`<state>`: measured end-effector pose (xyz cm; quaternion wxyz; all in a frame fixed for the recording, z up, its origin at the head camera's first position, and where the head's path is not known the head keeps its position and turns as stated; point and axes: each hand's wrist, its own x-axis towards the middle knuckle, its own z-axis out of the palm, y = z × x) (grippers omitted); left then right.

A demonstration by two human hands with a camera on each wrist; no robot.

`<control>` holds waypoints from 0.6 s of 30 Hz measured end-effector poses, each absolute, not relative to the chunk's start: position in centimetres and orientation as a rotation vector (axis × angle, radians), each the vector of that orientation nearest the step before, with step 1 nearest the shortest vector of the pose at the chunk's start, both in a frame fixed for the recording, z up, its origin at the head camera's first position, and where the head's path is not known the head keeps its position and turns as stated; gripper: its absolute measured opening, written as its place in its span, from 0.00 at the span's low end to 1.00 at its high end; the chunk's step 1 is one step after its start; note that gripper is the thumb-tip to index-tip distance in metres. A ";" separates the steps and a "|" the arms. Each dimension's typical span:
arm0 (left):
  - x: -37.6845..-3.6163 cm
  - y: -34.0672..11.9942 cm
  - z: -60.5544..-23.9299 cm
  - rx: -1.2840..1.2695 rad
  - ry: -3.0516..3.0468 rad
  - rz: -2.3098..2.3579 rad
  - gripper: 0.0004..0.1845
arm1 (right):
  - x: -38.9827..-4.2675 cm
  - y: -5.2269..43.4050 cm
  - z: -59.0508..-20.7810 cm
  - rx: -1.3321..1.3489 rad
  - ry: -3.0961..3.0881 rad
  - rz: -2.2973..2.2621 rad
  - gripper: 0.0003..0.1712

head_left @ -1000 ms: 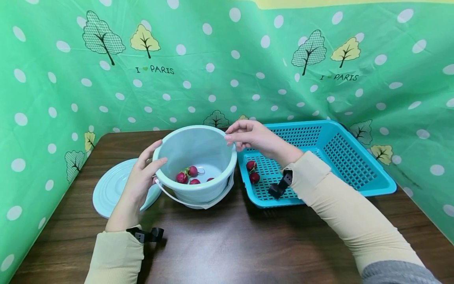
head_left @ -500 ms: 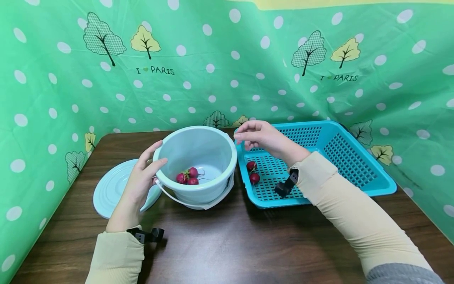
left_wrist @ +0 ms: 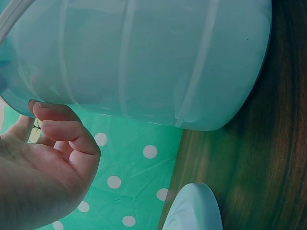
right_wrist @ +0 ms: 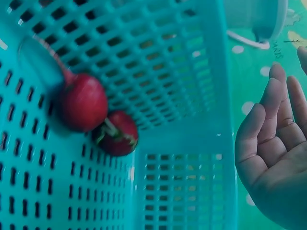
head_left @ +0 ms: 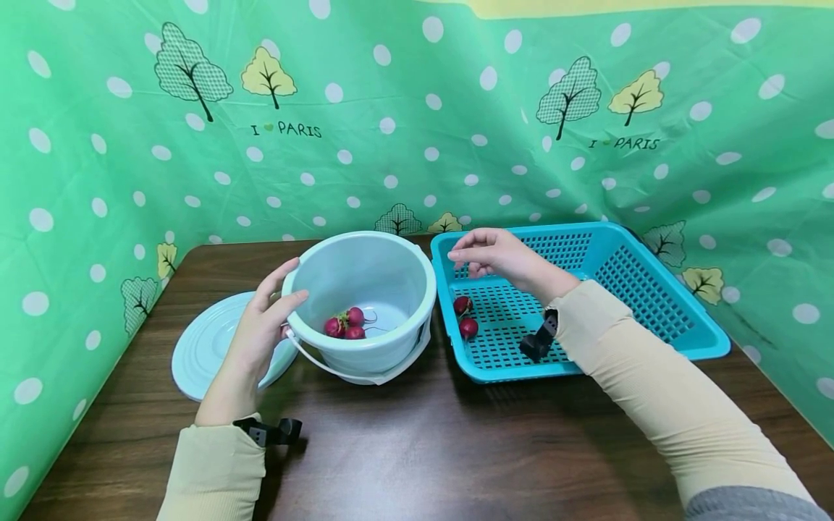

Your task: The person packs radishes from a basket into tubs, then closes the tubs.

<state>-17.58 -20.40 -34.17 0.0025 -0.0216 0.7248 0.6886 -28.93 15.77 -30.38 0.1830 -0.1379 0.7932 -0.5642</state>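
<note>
A pale mint bucket (head_left: pixel 362 304) stands on the brown table with a few red radishes (head_left: pixel 345 325) in its bottom. My left hand (head_left: pixel 280 289) grips its left rim, thumb over the edge and fingers (left_wrist: pixel 62 128) curled against the outer wall (left_wrist: pixel 144 57). My right hand (head_left: pixel 465 259) hovers empty, fingers loosely bent, over the near-left corner of the blue slotted basket (head_left: pixel 651 318). Two radishes (head_left: pixel 464 315) lie in that corner below the hand. The right wrist view shows them (right_wrist: pixel 96 117) side by side on the basket floor, with my palm (right_wrist: pixel 273 143) apart from them.
The bucket's round lid (head_left: pixel 205 344) lies flat on the table left of the bucket, partly under my left hand. Green dotted cloth (head_left: pixel 417 108) walls the table at the back and both sides. Bare wood (head_left: pixel 417 441) stretches in front.
My right hand has moved right from above the bucket's far rim to over the basket. The left hand has kept its hold on the bucket.
</note>
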 end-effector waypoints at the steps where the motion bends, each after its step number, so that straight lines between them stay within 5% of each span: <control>1: -17.6 -20.4 -34.2 -0.066 2.273 2.160 0.31 | -29.0 15.9 -30.6 -0.391 2.241 -1.578 0.13; 18: -17.7 -20.5 -34.4 -0.052 2.284 2.158 0.30 | -29.7 17.1 -32.4 -0.361 2.245 -1.352 0.21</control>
